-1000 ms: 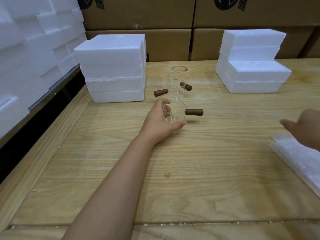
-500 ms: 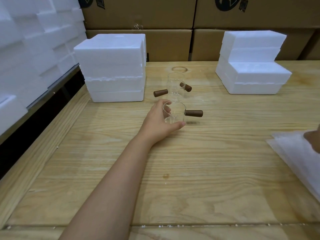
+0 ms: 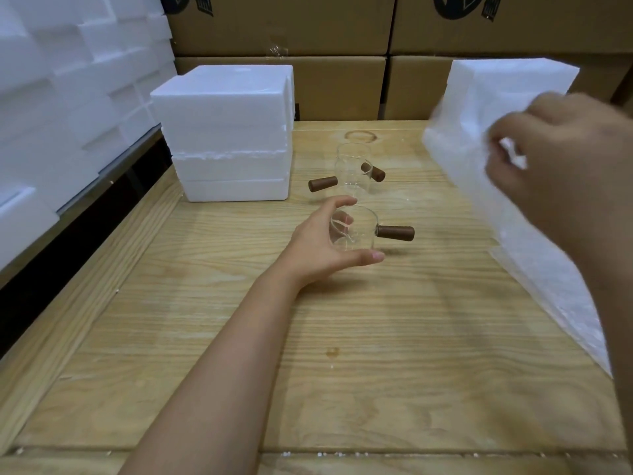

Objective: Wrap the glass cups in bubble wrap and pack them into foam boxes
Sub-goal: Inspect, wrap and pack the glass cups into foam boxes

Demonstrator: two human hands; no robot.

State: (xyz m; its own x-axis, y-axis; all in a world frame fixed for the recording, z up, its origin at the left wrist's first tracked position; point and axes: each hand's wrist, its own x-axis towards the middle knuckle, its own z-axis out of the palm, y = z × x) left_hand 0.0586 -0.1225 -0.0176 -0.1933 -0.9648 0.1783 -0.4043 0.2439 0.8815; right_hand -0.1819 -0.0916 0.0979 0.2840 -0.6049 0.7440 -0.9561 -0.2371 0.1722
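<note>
Three glass cups (image 3: 362,231), one bubble wrap sheet (image 3: 548,269).

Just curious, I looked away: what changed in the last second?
The right hand took hold of the bubble wrap and lifted it up. The left hand still grips the nearest glass cup; the other cups and foam boxes have not moved.

We are in a warehouse packing area, at a pale wooden workbench (image 3: 411,337). Behind the workbench we see large printed cardboard cartons (image 3: 281,25) stacked like a wall. White foam boxes (image 3: 226,132) sit on its far left part, and more foam blocks (image 3: 68,80) pile high just left of it.
</note>
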